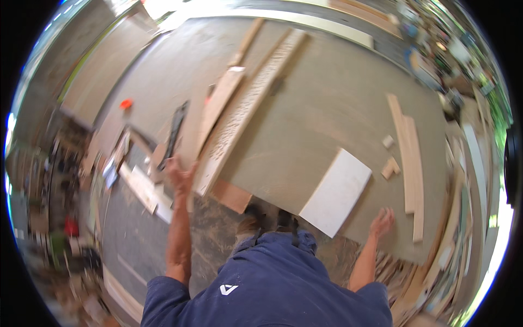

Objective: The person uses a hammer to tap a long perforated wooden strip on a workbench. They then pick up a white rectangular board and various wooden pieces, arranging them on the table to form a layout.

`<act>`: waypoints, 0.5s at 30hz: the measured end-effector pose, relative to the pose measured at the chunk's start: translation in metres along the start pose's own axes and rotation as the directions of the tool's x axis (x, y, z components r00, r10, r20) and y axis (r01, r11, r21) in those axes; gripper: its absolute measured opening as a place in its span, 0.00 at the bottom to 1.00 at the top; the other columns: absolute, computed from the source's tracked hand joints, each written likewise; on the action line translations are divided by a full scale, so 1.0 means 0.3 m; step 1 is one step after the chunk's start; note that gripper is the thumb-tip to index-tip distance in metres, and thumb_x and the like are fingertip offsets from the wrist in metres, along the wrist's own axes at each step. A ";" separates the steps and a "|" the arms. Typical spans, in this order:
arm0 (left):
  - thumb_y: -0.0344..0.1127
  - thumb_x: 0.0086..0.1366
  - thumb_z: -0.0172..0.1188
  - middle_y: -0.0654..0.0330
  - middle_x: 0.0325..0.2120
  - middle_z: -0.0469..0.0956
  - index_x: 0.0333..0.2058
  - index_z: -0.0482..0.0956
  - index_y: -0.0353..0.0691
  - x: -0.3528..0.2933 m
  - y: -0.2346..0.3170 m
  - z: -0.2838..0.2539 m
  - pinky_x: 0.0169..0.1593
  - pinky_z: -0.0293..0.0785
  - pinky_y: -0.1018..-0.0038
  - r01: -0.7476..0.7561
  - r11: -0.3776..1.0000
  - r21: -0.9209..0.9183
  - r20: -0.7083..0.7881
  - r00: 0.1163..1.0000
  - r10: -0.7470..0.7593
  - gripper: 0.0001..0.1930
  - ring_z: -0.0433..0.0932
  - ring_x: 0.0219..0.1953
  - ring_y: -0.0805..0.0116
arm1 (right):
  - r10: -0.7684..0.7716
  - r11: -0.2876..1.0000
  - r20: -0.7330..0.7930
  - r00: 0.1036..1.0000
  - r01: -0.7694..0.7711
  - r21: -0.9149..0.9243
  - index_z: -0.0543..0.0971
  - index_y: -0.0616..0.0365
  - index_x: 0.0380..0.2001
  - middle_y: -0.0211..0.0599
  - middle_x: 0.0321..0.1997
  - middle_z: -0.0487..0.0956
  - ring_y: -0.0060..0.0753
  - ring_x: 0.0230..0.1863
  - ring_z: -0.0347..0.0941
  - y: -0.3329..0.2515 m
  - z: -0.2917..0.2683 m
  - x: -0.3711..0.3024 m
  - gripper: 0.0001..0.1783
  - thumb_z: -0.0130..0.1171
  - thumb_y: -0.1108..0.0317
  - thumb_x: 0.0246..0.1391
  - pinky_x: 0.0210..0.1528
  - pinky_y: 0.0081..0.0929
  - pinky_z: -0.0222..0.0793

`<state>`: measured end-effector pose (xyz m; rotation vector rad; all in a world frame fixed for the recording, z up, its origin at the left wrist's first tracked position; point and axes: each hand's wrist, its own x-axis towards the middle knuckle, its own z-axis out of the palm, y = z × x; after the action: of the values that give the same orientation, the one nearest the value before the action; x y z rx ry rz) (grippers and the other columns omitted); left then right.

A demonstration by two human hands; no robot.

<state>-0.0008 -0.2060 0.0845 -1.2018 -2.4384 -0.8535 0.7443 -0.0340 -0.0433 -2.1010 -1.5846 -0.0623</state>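
At the near end of a light wooden board [190,131], my left hand [181,175] has its thumb and fingers on either side of the board; motion blurs the grip. Close by on its right lies a long pale plank [231,125] with rows of small dark marks along its face. Another narrow board [222,101] rests between them. My right hand [383,222] hovers over the table's near right part, fingers loosely bent and apart, holding nothing I can see. Nearest to it is a white rectangular panel [336,193], which overhangs the table's near edge.
Long wood strips [408,163] and small wood blocks [390,168] lie on the right of the large table [321,98]. A dark tool [175,128] and an orange round object [126,103] sit left. Offcuts [144,188] crowd the near left; stacked timber [455,234] stands right.
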 end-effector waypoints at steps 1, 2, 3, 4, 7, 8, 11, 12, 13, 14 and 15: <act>0.47 0.50 0.79 0.43 0.49 0.72 0.55 0.77 0.31 0.067 -0.085 0.031 0.56 0.70 0.53 -0.023 1.000 0.004 0.020 1.000 0.023 0.38 0.73 0.49 0.43 | -0.007 1.000 0.010 1.000 0.007 0.027 0.80 0.61 0.54 0.47 0.63 0.76 0.50 0.66 0.68 -0.036 -0.005 -0.005 0.22 0.54 0.55 0.69 0.69 0.46 0.62; 0.48 0.50 0.79 0.42 0.51 0.73 0.58 0.75 0.31 0.126 -0.096 0.063 0.60 0.68 0.53 0.004 1.000 0.031 0.074 0.997 -0.006 0.40 0.72 0.54 0.42 | 0.022 1.000 0.017 1.000 -0.022 0.002 0.79 0.61 0.55 0.46 0.63 0.76 0.50 0.66 0.68 -0.019 -0.007 -0.007 0.22 0.55 0.55 0.69 0.68 0.46 0.63; 0.50 0.51 0.80 0.41 0.53 0.74 0.60 0.74 0.31 0.164 -0.102 0.070 0.64 0.66 0.54 0.031 0.997 0.072 0.123 0.992 -0.040 0.43 0.70 0.59 0.40 | 0.046 0.999 0.032 0.998 -0.045 -0.015 0.78 0.61 0.56 0.46 0.64 0.76 0.51 0.66 0.67 0.000 -0.023 -0.008 0.22 0.56 0.56 0.68 0.68 0.46 0.63; 0.51 0.52 0.78 0.41 0.56 0.72 0.62 0.71 0.33 0.183 -0.138 0.074 0.63 0.66 0.49 0.029 0.983 0.182 0.170 0.984 -0.060 0.44 0.69 0.60 0.40 | 0.148 0.988 0.058 0.987 -0.145 -0.060 0.77 0.61 0.57 0.46 0.63 0.75 0.51 0.67 0.67 -0.027 -0.062 0.006 0.22 0.56 0.57 0.67 0.69 0.47 0.62; 0.52 0.55 0.75 0.42 0.61 0.69 0.66 0.66 0.34 0.202 -0.185 0.141 0.64 0.64 0.41 0.082 0.953 0.292 0.194 0.971 -0.143 0.46 0.66 0.65 0.41 | 0.367 0.922 0.060 0.928 -0.354 -0.157 0.74 0.61 0.60 0.47 0.64 0.74 0.50 0.68 0.66 -0.068 -0.166 0.088 0.24 0.58 0.60 0.66 0.71 0.49 0.61; 0.52 0.56 0.74 0.42 0.60 0.69 0.66 0.66 0.34 0.197 -0.175 0.161 0.64 0.63 0.42 0.100 0.962 0.255 0.201 0.967 -0.154 0.45 0.66 0.65 0.42 | 0.386 0.910 0.036 0.922 -0.375 -0.179 0.73 0.61 0.61 0.46 0.64 0.74 0.50 0.68 0.65 -0.029 -0.176 0.129 0.25 0.59 0.60 0.66 0.71 0.49 0.61; 0.49 0.59 0.72 0.42 0.60 0.69 0.65 0.68 0.33 0.128 -0.158 0.169 0.65 0.62 0.45 0.157 0.969 0.189 0.201 0.960 -0.195 0.40 0.66 0.64 0.42 | 0.419 0.888 0.083 0.904 -0.388 -0.248 0.71 0.59 0.64 0.46 0.66 0.72 0.48 0.71 0.63 0.068 -0.191 0.232 0.27 0.60 0.61 0.65 0.72 0.50 0.60; 0.48 0.60 0.71 0.42 0.60 0.69 0.64 0.69 0.32 0.094 -0.144 0.166 0.66 0.62 0.46 0.164 0.971 0.173 0.178 0.965 -0.194 0.39 0.66 0.64 0.42 | 0.417 0.888 0.116 0.902 -0.377 -0.262 0.70 0.58 0.64 0.46 0.67 0.71 0.48 0.71 0.63 0.088 -0.187 0.278 0.28 0.60 0.61 0.65 0.73 0.50 0.60; 0.46 0.61 0.70 0.42 0.60 0.69 0.63 0.70 0.32 0.055 -0.127 0.160 0.66 0.61 0.46 0.172 0.972 0.158 0.154 0.968 -0.197 0.37 0.66 0.64 0.42 | 0.417 0.886 0.146 0.897 -0.366 -0.285 0.69 0.58 0.66 0.46 0.69 0.70 0.47 0.72 0.62 0.111 -0.191 0.319 0.30 0.61 0.59 0.64 0.73 0.50 0.60; 0.43 0.61 0.69 0.41 0.59 0.70 0.60 0.73 0.31 0.025 -0.110 0.144 0.66 0.61 0.48 0.150 0.978 0.143 0.119 0.979 -0.168 0.32 0.66 0.63 0.43 | 0.418 0.885 0.179 0.891 -0.355 -0.302 0.67 0.58 0.67 0.45 0.70 0.68 0.46 0.73 0.61 0.130 -0.188 0.356 0.32 0.61 0.57 0.64 0.74 0.49 0.59; 0.42 0.61 0.69 0.41 0.59 0.70 0.60 0.74 0.31 -0.008 -0.091 0.127 0.66 0.61 0.48 0.171 0.976 0.131 0.083 0.980 -0.183 0.32 0.66 0.63 0.43 | 0.420 0.883 0.213 0.882 -0.343 -0.319 0.66 0.57 0.69 0.45 0.71 0.67 0.46 0.74 0.60 0.129 -0.180 0.382 0.35 0.62 0.56 0.64 0.75 0.49 0.58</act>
<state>-0.0211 -0.1968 0.0432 -1.0140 -2.6635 -0.6946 0.8301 0.0380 0.0275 -2.7115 -1.3262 0.1686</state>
